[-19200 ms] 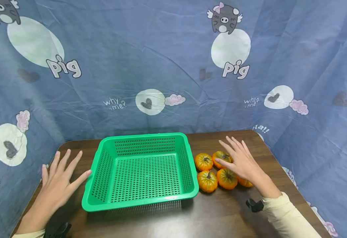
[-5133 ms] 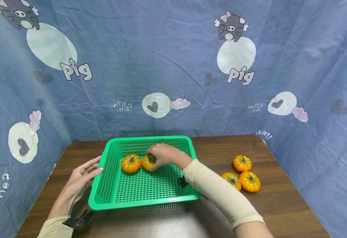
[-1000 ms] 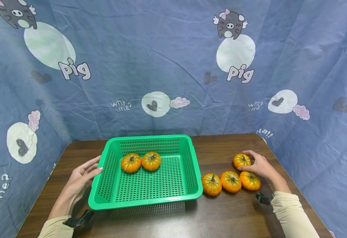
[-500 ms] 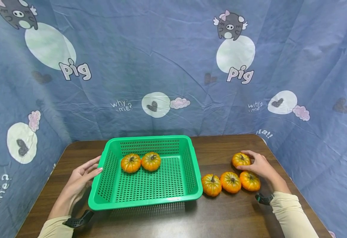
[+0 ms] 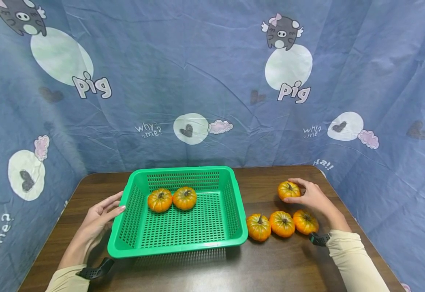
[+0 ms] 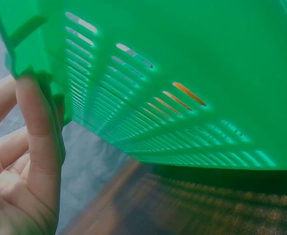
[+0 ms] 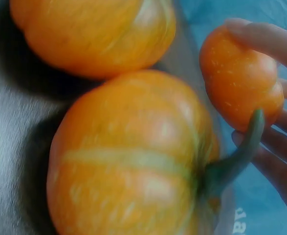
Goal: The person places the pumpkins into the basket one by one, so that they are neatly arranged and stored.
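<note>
A green plastic basket (image 5: pixel 177 245) stands left of the middle of the table. Two small orange pumpkins, a left one (image 5: pixel 160 200) and a right one (image 5: pixel 184 198), sit side by side in its rear part. My left hand (image 5: pixel 97 223) holds the basket's left rim; the left wrist view has its thumb (image 6: pixel 40 132) up under the lip. Between thumb and fingers, my right hand (image 5: pixel 312 198) grips another pumpkin (image 5: pixel 288 190), raised off the table in the right wrist view. Below that hand, three pumpkins stand in a row: left (image 5: pixel 259 227), middle (image 5: pixel 282 224), right (image 5: pixel 305 222).
The brown wooden table (image 5: pixel 197 275) ends at a blue printed cloth (image 5: pixel 212 81) behind and at both sides. The row's leftmost pumpkin is close to the basket's right wall. Each wrist wears a black strap.
Over the last second my right hand has lifted the rear pumpkin away from the row, moving it leftward and back. Earlier, two pumpkins came into the basket. My left hand stays at the rim.
</note>
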A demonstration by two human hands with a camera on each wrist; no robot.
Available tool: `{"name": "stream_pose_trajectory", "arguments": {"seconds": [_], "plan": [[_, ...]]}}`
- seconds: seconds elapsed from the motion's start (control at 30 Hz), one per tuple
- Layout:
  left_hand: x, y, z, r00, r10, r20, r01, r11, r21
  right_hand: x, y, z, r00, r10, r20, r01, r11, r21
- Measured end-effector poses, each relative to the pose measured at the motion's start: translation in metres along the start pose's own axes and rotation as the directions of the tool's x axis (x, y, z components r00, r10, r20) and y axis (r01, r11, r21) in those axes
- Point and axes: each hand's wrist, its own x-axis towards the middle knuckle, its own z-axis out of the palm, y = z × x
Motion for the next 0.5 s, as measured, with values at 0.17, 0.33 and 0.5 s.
{"name": "stream_pose_trajectory", "arguments": {"seconds": [0.17, 0.33, 0.5], "plan": [[0.001, 0.0, -0.001, 1.0, 0.001, 0.005, 0.0, 1.0, -0.011, 0.008, -0.007, 0.002, 1.0, -0.027, 0.004, 0.027, 1.0, 0.016], [0.001, -0.001, -0.001, 1.0, 0.003, 0.008, -0.003, 1.0, -0.019, 0.015, -0.019, 0.003, 0.999, -0.044, 0.021, 0.043, 0.998, 0.037], [0.0, 0.0, 0.0, 1.0, 0.002, 0.01, -0.001, 1.0, -0.02, 0.022, -0.031, 0.004, 0.997, -0.074, 0.032, 0.072, 0.995, 0.064]]}}
